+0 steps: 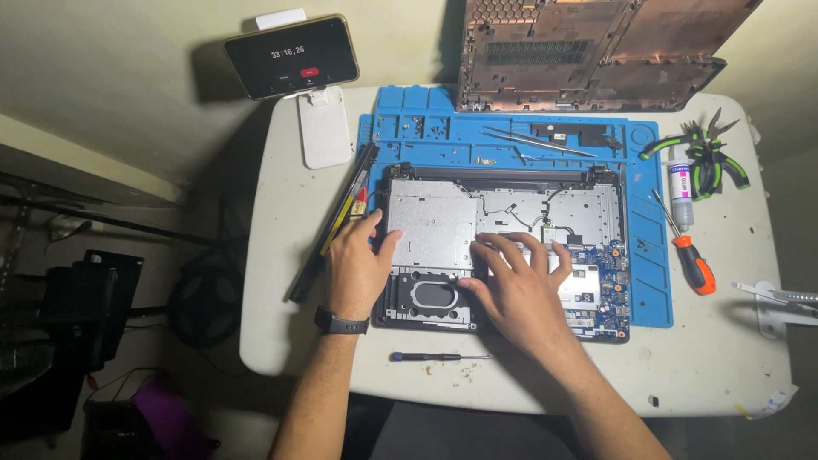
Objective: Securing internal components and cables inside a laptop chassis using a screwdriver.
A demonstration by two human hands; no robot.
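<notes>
An opened laptop base (443,217) lies on a blue work mat (648,247), its silver metal plate and blue circuit board (609,281) exposed. My left hand (358,264) rests on the laptop's left edge, thumb on the silver plate, fingers apart. A black watch sits on that wrist. My right hand (515,285) lies flat over the middle of the base, fingertips spread and pressing on the parts near the small wireless card (552,232). Neither hand holds a tool.
A long black battery (336,223) lies left of the laptop. The removed bottom cover (596,51) leans at the back. Tweezers (528,140), pliers (707,153), a paste tube (681,192), an orange-handled screwdriver (690,255) and a small black screwdriver (430,357) lie around. A phone on a stand (294,58) stands back left.
</notes>
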